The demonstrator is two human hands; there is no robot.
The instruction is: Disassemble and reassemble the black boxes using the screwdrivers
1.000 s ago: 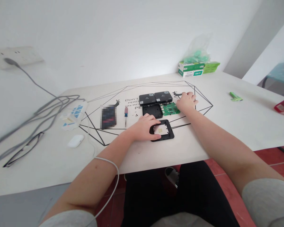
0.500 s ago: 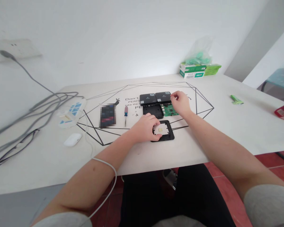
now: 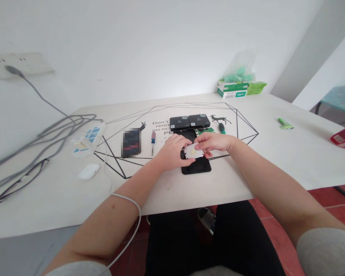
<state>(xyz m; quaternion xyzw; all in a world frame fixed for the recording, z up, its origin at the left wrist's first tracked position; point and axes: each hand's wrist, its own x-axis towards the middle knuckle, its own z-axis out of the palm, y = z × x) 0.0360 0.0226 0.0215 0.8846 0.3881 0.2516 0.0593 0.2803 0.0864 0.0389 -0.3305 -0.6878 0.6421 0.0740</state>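
A thin silvery metal plate with a yellowish pad [image 3: 194, 151] is tilted up over a black plastic case half [image 3: 200, 167]. My right hand [image 3: 214, 142] pinches the plate's right edge between thumb and fingers. On the other side, my left hand [image 3: 176, 153] has its thumb and fingers curved round the plate's left edge. Just behind the hands lie another black case tray [image 3: 186, 133] and a green circuit board [image 3: 204, 131], both partly covered by my hands. Two black box covers [image 3: 179, 122] with small labels lie side by side behind them.
A dark-green-handled screwdriver [image 3: 221, 128] lies right of the board, and a red-blue screwdriver [image 3: 153, 142] to the left. Further left are a pixelated dark object [image 3: 131, 142], a white earbud case [image 3: 89, 171], glasses [image 3: 20, 182] and cables. A white cord [image 3: 138, 209] crosses my left forearm.
My right hand has come down from beside the covers to the metal plate and gripped it. The plate, flat in the case half before, is now raised. The green-handled screwdriver has come into view.
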